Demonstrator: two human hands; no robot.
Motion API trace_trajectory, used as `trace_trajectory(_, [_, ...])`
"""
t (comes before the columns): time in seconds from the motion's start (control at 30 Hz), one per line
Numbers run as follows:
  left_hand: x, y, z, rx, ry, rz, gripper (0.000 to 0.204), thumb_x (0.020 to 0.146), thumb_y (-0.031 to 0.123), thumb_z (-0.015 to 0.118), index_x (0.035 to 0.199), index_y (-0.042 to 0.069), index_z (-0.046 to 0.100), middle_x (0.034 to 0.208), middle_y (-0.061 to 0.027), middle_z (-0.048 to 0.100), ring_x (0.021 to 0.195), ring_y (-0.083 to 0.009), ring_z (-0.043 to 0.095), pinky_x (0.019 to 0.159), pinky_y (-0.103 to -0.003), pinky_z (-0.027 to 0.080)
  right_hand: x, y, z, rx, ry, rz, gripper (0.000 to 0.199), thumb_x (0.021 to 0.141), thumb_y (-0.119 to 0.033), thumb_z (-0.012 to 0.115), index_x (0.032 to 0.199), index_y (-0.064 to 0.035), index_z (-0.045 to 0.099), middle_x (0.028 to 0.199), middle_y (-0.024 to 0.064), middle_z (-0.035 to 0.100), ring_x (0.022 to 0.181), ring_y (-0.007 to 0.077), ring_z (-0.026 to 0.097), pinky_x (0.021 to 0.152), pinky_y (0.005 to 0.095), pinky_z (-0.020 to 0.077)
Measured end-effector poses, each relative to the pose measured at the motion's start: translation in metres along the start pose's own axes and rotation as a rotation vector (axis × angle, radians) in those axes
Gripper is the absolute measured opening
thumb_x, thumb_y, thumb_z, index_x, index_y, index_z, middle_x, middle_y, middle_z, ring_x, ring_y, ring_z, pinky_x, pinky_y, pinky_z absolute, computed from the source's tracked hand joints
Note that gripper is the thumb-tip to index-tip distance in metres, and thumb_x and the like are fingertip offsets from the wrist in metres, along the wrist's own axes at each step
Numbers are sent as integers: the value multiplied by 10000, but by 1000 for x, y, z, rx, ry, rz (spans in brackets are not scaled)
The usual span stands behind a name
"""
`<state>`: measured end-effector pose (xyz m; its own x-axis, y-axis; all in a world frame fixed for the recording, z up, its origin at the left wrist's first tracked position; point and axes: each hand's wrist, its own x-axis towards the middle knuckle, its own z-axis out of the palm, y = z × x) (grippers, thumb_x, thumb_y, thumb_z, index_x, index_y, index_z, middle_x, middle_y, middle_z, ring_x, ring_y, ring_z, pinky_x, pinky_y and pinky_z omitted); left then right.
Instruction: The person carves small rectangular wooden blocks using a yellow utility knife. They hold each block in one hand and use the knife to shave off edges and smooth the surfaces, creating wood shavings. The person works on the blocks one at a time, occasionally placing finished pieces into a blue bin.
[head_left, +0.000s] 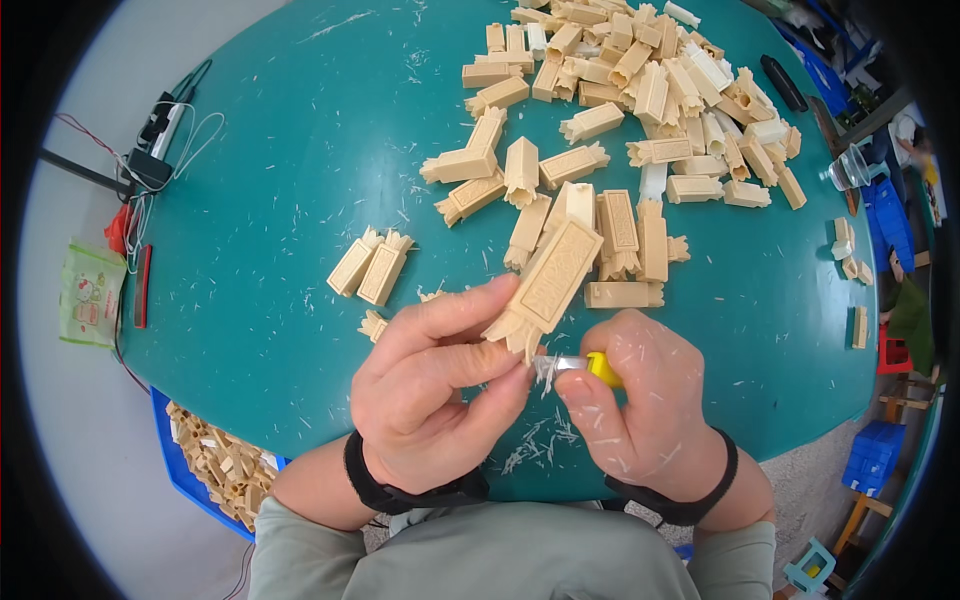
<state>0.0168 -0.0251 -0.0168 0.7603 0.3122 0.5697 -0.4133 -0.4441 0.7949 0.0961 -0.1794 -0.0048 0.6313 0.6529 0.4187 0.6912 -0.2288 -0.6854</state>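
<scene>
My left hand (430, 375) is closed around a beige moulded plastic block (556, 275) with a raised pattern on its face and a jagged, flared end. That jagged end points down toward me. Gripped in my right hand (640, 395) is a yellow-handled utility knife (603, 370). Its short metal blade lies close to the block's jagged end, near my left fingertips; whether it touches, I cannot tell. Thin pale shavings (540, 440) lie on the green table below, and some cling to my right hand. Just left of my left hand stand two similar blocks (385, 268).
A large heap of beige and white blocks (640, 80) covers the far right of the green table (260, 200). A black tool (783, 83) and a clear cup (848, 170) are at the right edge. Below left sits a blue bin (180, 480) full of blocks. A power strip (165, 130) is at left.
</scene>
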Motion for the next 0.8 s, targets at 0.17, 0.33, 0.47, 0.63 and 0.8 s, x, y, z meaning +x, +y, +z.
trace_trajectory(0.17, [2,1,-1,48,-18,61,213,652,-84,710,825,-14,606,1063,-226,583,855,-242,640,694,-302,548,1,4,0,-50,40,19,245,771,-245,671,765,-39,538,644,90,510,526,257,504,448,327,388])
trace_trajectory(0.33, [2,1,-1,-87,-7,-25,217,655,-103,696,831,-26,594,1069,-237,565,880,-259,637,711,-317,555,1,0,-3,33,-11,14,251,777,-249,668,767,-34,541,655,94,521,534,261,511,448,329,389])
trace_trajectory(0.47, [1,0,0,-114,-7,-45,208,662,-121,675,827,-35,584,1086,-244,547,900,-262,631,730,-327,554,1,-3,-3,66,-43,23,251,783,-250,664,768,-32,540,663,99,525,537,267,511,454,326,391])
trace_trajectory(0.63, [1,-2,4,-209,22,-63,199,670,-133,653,825,-35,575,1102,-236,537,909,-252,626,772,-328,533,0,-1,-5,186,40,88,211,814,-208,638,813,-25,533,662,84,527,531,199,508,481,276,402])
trace_trajectory(0.8, [2,-6,1,-462,-134,-212,194,683,-85,668,826,-15,557,1120,-219,531,964,-242,593,824,-331,489,8,-2,-9,603,137,441,200,840,-141,626,941,-4,520,697,-1,524,623,26,457,529,192,393])
